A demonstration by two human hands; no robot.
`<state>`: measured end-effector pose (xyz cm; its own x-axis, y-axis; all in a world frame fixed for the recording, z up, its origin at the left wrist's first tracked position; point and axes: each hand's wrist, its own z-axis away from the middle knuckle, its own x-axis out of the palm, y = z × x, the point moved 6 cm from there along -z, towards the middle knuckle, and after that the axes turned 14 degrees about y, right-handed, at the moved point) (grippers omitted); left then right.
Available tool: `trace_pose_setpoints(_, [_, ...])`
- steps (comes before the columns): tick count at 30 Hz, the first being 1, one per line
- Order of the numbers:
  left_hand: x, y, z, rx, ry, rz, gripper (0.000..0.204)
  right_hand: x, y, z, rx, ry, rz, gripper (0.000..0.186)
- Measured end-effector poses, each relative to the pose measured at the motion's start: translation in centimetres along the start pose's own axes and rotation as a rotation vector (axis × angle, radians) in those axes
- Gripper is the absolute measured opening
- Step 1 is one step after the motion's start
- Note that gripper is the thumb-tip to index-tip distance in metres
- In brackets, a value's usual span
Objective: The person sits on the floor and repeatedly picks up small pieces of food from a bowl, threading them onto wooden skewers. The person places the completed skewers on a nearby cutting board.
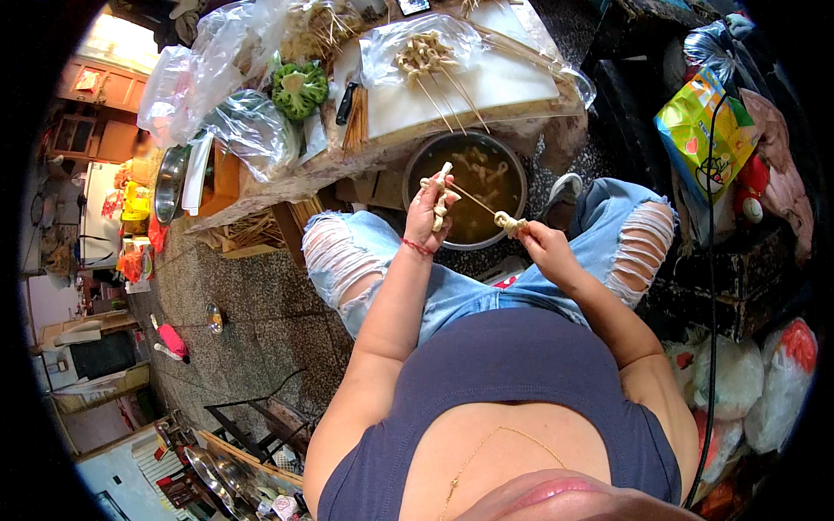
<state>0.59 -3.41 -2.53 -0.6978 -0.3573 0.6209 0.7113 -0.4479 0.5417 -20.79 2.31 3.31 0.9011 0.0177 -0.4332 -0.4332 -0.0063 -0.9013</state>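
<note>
Over the metal basin (420, 165), my left hand (423, 217) is closed around pale knotted food strips that look like tofu knots (440, 207). A thin wooden skewer (473, 198) slants from that hand down to the right. At its other end sits one more tofu knot (506, 223), pinched by the fingers of my right hand (546, 247). Murky brownish liquid with several similar knots lies in the basin, between my knees. How far the skewer runs into my left hand is hidden by the fingers.
Beyond the basin stands a low table with a white board (521, 74). It bears skewered knots (426, 54) on a plastic bag, a green broccoli-like vegetable (299, 90), a black-handled knife (347, 102) and bare skewers (356, 126). A black cable (712, 286) hangs at right, near bags.
</note>
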Motion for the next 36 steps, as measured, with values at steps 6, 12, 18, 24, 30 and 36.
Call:
trace_pose_setpoints(6, [-0.2,-0.2,-0.2,-0.029,0.000,-0.043,0.040,0.1,-0.2,-0.3,-0.057,-0.047,0.169,0.014])
trace_pose_setpoints(12, [0.2,0.2,0.2,-0.023,0.063,-0.028,0.042,0.0,-0.6,-0.3,-0.054,-0.041,0.152,0.014])
trace_pose_setpoints(18, [-0.1,0.2,-0.1,-0.068,-0.065,-0.016,0.040,-0.1,-1.7,-0.4,-0.123,-0.046,0.186,0.012])
trace_pose_setpoints(24, [0.6,1.5,0.2,0.101,-0.011,-0.295,0.029,-0.4,-2.2,-0.4,-0.228,-0.027,0.368,0.011])
trace_pose_setpoints(30, [0.2,1.5,0.1,0.044,-0.089,-0.344,0.028,0.1,-2.1,-0.6,-0.232,-0.055,0.356,0.011])
trace_pose_setpoints(36, [1.5,1.0,1.1,0.048,-0.080,-0.399,0.031,1.1,-2.6,-1.0,-0.198,-0.061,0.233,0.012])
